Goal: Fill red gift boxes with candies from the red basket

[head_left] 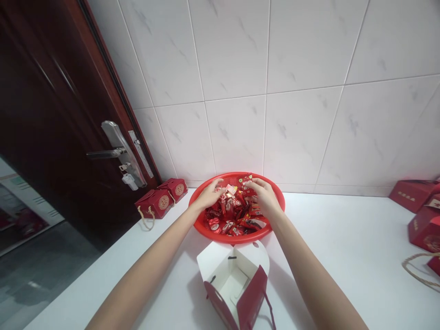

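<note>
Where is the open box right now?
In the head view, the open box sits at bottom centre on the white table, just in front of the red basket.

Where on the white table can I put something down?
The widest bare patch of table lies between the right forearm and right-edge red boxes. A narrower one borders the left forearm and small boxes. It's crowded in the middle: left hand, right hand, red basket, open box.

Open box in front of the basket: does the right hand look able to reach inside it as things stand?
Likely yes: the right hand is over the red basket, just beyond the open box, whose top gapes upward; only its spread white flaps lie between, and they leave the opening uncovered.
</note>
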Motion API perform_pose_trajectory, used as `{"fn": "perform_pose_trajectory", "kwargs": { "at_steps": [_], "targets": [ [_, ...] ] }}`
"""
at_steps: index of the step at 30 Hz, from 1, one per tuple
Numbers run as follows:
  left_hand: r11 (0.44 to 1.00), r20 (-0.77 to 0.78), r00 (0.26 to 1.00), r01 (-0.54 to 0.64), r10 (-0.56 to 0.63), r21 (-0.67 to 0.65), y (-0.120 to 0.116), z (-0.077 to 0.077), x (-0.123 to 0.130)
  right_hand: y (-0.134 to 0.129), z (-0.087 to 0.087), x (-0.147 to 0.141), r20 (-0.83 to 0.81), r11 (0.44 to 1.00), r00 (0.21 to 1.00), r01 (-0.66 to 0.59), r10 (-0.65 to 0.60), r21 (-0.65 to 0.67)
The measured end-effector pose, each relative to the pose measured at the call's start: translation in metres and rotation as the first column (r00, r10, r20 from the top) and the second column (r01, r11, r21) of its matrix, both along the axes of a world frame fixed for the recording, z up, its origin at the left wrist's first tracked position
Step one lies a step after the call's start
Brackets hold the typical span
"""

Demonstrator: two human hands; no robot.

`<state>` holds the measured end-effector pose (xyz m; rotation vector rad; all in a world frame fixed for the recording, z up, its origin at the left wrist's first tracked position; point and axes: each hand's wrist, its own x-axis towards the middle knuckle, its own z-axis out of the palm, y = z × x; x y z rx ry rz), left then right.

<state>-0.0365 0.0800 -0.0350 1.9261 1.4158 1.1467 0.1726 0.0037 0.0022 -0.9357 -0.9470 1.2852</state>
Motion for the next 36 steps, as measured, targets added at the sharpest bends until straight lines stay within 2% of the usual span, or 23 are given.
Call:
{"fn": "perform_pose_trajectory", "kwargs": {
  "at_steps": [3, 5, 11, 14, 19, 23, 28, 30, 32, 34, 36],
  "targets": [
    [0.999, -0.133, 0.99, -0.043, 0.041, -0.013, -0.002, 0.002, 0.0, 0.0, 0.0, 0.001, 0.022, 1.0, 1.0, -0.005, 0.005, -0.028],
    [1.0, -0.23, 0.973, -0.017, 0.014, -0.013, -0.007, 0.008, 0.003, 0.001, 0.0, 0.001, 0.017, 1.0, 1.0, 0.001, 0.0, -0.028],
    [0.974, -0.506, 0.834, 0.162, -0.221, -0.159, -0.029, 0.022, 0.014, 0.001, 0.0, 0.0, -0.003, 1.0, 1.0, 0.003, -0.003, -0.004],
    [0.96, -0.574, 0.773, 0.173, -0.27, -0.218, -0.032, 0.023, 0.013, 0.0, 0.001, 0.0, 0.011, 1.0, 1.0, 0.005, -0.005, -0.022],
    [0.937, -0.616, 0.717, 0.158, -0.326, -0.311, -0.029, 0.016, 0.007, 0.001, 0.0, 0.0, 0.003, 1.0, 1.0, 0.005, -0.005, 0.001],
    [0.91, -0.543, 0.745, 0.218, -0.388, -0.352, -0.029, 0.014, 0.003, 0.001, -0.001, -0.001, 0.0, 1.0, 1.0, 0.001, -0.001, -0.007],
    [0.918, -0.344, 0.856, 0.316, -0.385, -0.241, -0.031, 0.024, 0.007, 0.0, 0.0, 0.0, 0.006, 1.0, 1.0, -0.003, 0.003, -0.002],
    [0.922, -0.21, 0.902, 0.343, -0.377, -0.181, -0.032, 0.027, 0.009, 0.0, 0.0, 0.0, -0.009, 1.0, 1.0, -0.01, 0.01, 0.016],
    [0.924, -0.011, 0.932, 0.356, -0.361, -0.143, -0.031, 0.029, 0.01, 0.001, -0.001, 0.0, -0.02, 0.999, 0.999, -0.033, 0.034, 0.026],
    [0.926, 0.162, 0.929, 0.354, -0.333, -0.131, -0.03, 0.028, 0.01, 0.002, -0.003, 0.0, -0.035, 0.998, 0.997, -0.065, 0.066, 0.02],
    [0.928, 0.238, 0.92, 0.35, -0.313, -0.132, -0.029, 0.028, 0.009, 0.003, -0.005, -0.001, -0.055, 0.996, 0.994, -0.092, 0.092, 0.016]
  ]
}}
